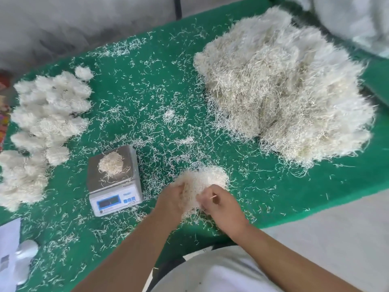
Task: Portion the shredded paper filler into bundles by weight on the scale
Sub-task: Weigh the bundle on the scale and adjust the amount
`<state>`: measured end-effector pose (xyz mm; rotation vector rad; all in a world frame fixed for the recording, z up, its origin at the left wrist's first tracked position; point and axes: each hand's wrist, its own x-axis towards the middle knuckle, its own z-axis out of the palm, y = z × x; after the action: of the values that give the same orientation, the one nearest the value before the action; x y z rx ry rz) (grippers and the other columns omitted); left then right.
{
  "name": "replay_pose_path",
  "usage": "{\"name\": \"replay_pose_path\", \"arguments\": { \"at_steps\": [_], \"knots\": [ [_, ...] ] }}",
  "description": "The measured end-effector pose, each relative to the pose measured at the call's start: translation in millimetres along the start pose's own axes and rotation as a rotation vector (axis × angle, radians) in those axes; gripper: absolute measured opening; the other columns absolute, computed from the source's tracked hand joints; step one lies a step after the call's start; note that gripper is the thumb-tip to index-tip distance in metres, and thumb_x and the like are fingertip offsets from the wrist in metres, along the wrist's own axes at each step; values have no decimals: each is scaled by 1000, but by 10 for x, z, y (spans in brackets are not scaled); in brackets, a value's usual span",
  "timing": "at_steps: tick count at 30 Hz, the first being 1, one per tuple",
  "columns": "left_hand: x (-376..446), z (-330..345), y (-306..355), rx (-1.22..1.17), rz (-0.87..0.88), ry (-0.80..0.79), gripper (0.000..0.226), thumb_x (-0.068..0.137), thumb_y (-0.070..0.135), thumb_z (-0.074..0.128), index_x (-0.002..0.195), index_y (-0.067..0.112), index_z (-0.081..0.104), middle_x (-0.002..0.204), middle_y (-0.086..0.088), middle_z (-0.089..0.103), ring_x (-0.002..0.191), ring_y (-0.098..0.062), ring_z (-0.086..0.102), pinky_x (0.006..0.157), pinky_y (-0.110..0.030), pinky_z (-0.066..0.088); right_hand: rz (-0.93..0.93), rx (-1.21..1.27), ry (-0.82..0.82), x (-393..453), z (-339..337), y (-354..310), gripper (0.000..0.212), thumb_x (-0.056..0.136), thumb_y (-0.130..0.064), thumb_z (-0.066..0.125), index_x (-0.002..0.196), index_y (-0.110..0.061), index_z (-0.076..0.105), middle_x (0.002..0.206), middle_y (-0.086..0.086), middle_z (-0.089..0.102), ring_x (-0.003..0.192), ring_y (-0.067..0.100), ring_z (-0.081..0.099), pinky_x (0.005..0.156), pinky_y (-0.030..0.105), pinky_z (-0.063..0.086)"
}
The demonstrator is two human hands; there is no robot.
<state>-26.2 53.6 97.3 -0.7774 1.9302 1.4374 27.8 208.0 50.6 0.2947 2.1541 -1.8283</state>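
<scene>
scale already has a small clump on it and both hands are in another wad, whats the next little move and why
Probably pinch a small tuft off the wad that the left hand and right hand grip, and add it to the small clump on the scale. That clump looks smaller than the finished bundles at left; the display is unreadable.

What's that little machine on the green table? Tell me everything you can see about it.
It is a small scale, boxy, with a white plastic-looking body and a square, shiny, metal-looking pan on top. Its sloped front has a dark display, too blurred to read, and a few buttons. It sits flat on the green table cover, left of the hands. A small wad of shredded paper rests on the pan, with stray strands around it. Neither hand touches it.
</scene>
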Motion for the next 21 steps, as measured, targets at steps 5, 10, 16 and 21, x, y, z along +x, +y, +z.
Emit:
{"name": "replay_pose_path", "arguments": {
  "at_steps": [5,10,16,21],
  "knots": [
    [15,184,80,-95,135,-66,36,102,3,58,138,10,59,116,0,65,79,-3,57,59,-10,54,577,736,-244,118,-364,-86,73,91,-78,56,145,-30,58,144,13,61,121,34,70,100,57,58],
    [-15,277,65,420,328,-56,16,104,38,55,90,30,54,74,6,50,49,1,40,48,-19,40,605,983,-277,451,-256,-335,59,99,-41,71,146,-8,60,146,21,61,137,39,58,121,56,39],
    [-69,151,125,719,496,5,75,92,84,33,122,21,60,71,13,48,55,5,50,51,-16,44,706,1018,20,839,-142,-483,31,105,-28,63,112,0,73,104,21,75,86,36,75,81,47,62],
    [-104,70,303,728,560,67,58,101,67,41,85,12,50,61,11,42,40,3,44,42,-12,36,735,908,198,1047,-9,-680,42,108,-38,56,133,-6,66,138,17,66,113,31,62,78,42,50]
  ]
}}
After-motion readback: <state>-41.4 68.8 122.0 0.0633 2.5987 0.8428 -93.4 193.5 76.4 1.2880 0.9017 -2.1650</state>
